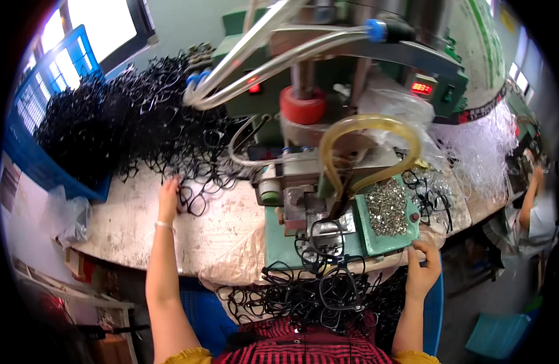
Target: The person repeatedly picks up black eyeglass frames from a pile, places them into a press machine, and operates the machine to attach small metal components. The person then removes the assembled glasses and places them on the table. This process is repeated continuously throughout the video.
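My left hand (168, 199) is stretched out over the table at the left. Its fingers are bunched at the edge of a black eyeglass frame (196, 204) at the near side of a large heap of such frames (128, 115). My right hand (424, 267) is by the near right corner of a green tray (376, 246) of small shiny metal pieces (386, 209). Its fingers are curled, and whatever they hold is too small to make out. Between the hands, another black frame (327, 238) is at the work spot of a press machine (304, 130).
More black frames (261, 300) are piled in front of me, over my lap. A blue crate (33, 136) leans at the far left, and a clear plastic bag (73, 215) hangs by the table's edge. Hoses (376, 121) loop around the press. Another person (537, 209) is at the far right.
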### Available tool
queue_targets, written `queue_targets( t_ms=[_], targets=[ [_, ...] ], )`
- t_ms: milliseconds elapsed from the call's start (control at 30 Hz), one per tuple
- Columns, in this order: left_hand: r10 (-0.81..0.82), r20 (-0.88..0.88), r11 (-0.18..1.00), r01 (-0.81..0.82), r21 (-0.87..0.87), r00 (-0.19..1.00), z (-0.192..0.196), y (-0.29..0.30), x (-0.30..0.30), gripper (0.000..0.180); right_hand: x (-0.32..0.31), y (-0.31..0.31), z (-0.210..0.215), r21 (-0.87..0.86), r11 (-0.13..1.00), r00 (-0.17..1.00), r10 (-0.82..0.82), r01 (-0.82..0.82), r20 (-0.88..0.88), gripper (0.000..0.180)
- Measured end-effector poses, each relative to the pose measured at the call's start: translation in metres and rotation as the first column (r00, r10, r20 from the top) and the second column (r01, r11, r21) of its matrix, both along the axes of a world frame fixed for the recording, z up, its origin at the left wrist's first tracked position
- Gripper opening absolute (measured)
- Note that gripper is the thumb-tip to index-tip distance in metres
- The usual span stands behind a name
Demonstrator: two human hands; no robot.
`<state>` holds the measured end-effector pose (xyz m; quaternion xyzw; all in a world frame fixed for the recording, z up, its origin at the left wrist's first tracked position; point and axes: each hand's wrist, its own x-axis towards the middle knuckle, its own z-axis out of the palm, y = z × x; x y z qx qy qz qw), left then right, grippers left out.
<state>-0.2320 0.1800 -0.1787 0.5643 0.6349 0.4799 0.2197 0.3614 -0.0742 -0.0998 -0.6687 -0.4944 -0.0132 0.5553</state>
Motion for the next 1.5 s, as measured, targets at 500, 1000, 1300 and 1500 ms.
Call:
queue_targets(
  t_ms=[500,1000,1300,1500],
  targets=[
    [-0.301,0.515,0.907,0.074,0.415,0.803,0.147,-0.162,0.239,0.031,-0.106,0.09,0.048,0.302,0.771,0.607,0.631,-0.56,-0.484,0.045],
    [-0.371,0.925,0.279,0.96,0.031,0.079,0.178,-0.209,0.303,0.023,-0.042,0.071,0.04,-0.157,0.976,0.919,0.195,-0.148,0.342,0.027],
    [-0.064,0.989,0.386,0.917,-0.101,0.136,0.169,-0.202,0.34,0.018,-0.009,0.101,0.008,-0.172,0.985,0.978,0.058,-0.024,0.199,0.01],
    [-0.059,0.998,0.353,0.935,0.03,-0.01,0.159,-0.199,0.338,0.019,0.011,0.093,-0.005,-0.057,0.997,0.973,0.062,-0.051,0.223,0.01]
  ],
)
